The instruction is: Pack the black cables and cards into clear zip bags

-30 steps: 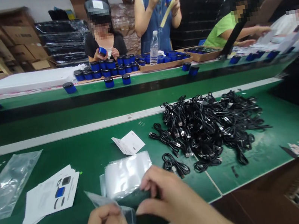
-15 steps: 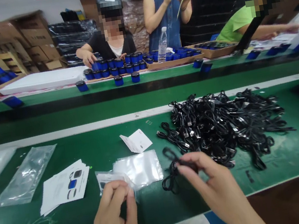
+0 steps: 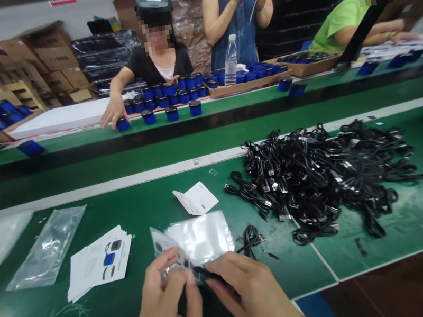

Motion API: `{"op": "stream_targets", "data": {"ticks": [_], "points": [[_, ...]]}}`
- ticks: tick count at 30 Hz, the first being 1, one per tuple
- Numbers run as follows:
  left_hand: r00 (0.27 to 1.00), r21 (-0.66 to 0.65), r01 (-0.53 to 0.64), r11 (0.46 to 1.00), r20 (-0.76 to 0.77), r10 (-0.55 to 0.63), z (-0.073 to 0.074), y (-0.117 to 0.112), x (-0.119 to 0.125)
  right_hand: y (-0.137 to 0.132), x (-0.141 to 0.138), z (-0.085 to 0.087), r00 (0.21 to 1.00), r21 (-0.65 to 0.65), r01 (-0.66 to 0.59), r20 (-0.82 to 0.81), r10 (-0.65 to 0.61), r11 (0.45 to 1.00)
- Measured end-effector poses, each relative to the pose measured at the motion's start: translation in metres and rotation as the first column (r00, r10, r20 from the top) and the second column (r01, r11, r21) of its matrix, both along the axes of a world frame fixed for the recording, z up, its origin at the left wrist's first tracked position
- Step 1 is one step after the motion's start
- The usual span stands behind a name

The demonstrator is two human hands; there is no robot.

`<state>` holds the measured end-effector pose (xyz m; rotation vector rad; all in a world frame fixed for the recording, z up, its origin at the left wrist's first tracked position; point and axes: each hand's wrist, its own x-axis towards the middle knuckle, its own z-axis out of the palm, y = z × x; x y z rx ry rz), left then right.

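My left hand [image 3: 169,299] pinches a small clear plastic bag [image 3: 163,242] with a printed leaflet inside. Close against it, my right hand [image 3: 248,292] grips a bundled black USB cable [image 3: 203,273], its end at the bag's mouth; my fingers hide most of the cable. Just beyond both hands lies a stack of clear bags [image 3: 203,232]. A single coiled cable [image 3: 252,240] rests to the right of the stack. Behind the bags stands a half-folded leaflet [image 3: 198,199]. On the left is a fanned pile of printed leaflets [image 3: 101,261].
A big heap of black cables [image 3: 311,180] covers the bench's right side. A larger clear bag [image 3: 49,248] lies at left. Past a white ledge [image 3: 119,181], blue-and-black jars [image 3: 172,114] stand along a green belt. Several co-workers sit or stand beyond, near a water bottle [image 3: 230,61].
My right hand has brought a cable leftward to the bag in my left hand. One coiled cable now lies alone on the bench. Across the belt, a co-worker's hand has reached a jar.
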<state>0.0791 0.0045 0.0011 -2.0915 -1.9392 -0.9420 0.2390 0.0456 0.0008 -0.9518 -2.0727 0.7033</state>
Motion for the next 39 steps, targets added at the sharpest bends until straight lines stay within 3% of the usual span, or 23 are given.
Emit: {"op": "stream_targets", "data": {"ticks": [2,5,8,11,13,17,22,26,28,31,33,37,39], "points": [[0.999,-0.008,0.015,1.000,-0.043,-0.016,-0.002,-0.001,0.001,0.000,-0.001,0.003,0.999,-0.096,-0.025,-0.032,0.022,0.995],[1.000,-0.030,-0.003,1.000,-0.025,0.002,-0.001,-0.004,0.002,0.002,0.003,0.011,0.981,-0.247,-0.187,-0.106,0.165,0.951],[1.000,-0.012,-0.003,1.000,0.024,0.003,0.003,-0.006,0.007,0.007,0.012,0.017,0.948,-0.299,-0.313,-0.156,0.277,0.902],[0.990,-0.014,0.025,1.000,0.141,-0.022,0.005,-0.007,0.013,0.013,0.018,0.019,0.947,-0.318,-0.312,-0.180,0.265,0.896],[0.976,-0.062,0.007,0.998,0.216,0.006,0.005,-0.007,0.018,0.014,0.018,0.016,0.965,-0.258,-0.248,-0.147,0.215,0.934],[0.963,-0.125,-0.044,0.991,0.258,0.075,0.003,-0.006,0.023,0.004,0.009,0.005,0.999,-0.045,0.015,-0.030,-0.016,0.999],[0.970,-0.137,-0.046,0.990,0.229,0.076,-0.003,-0.006,0.028,-0.008,-0.006,-0.003,0.979,0.251,0.194,0.011,-0.204,0.948],[0.955,-0.172,-0.054,0.984,0.280,0.102,-0.002,-0.008,0.032,-0.006,-0.011,-0.002,0.976,0.409,0.159,0.072,-0.205,0.899],[0.940,-0.193,-0.063,0.979,0.318,0.123,0.001,-0.009,0.033,-0.005,-0.010,-0.001,0.987,0.413,0.112,0.059,-0.150,0.904],[0.913,-0.201,-0.082,0.976,0.378,0.155,0.006,-0.011,0.032,-0.006,-0.008,0.000,1.000,0.292,0.015,-0.012,-0.012,0.956],[0.903,-0.187,-0.089,0.978,0.400,0.159,0.008,-0.012,0.032,-0.008,-0.008,0.001,0.999,0.260,-0.001,-0.046,0.013,0.966],[0.905,-0.153,-0.079,0.985,0.403,0.135,0.002,-0.016,0.037,-0.007,-0.015,-0.002,0.989,0.416,0.146,-0.038,-0.144,0.897],[0.927,-0.126,-0.075,0.989,0.356,0.116,-0.003,-0.019,0.042,-0.003,-0.018,-0.004,0.965,0.411,0.250,-0.028,-0.262,0.876]]}}
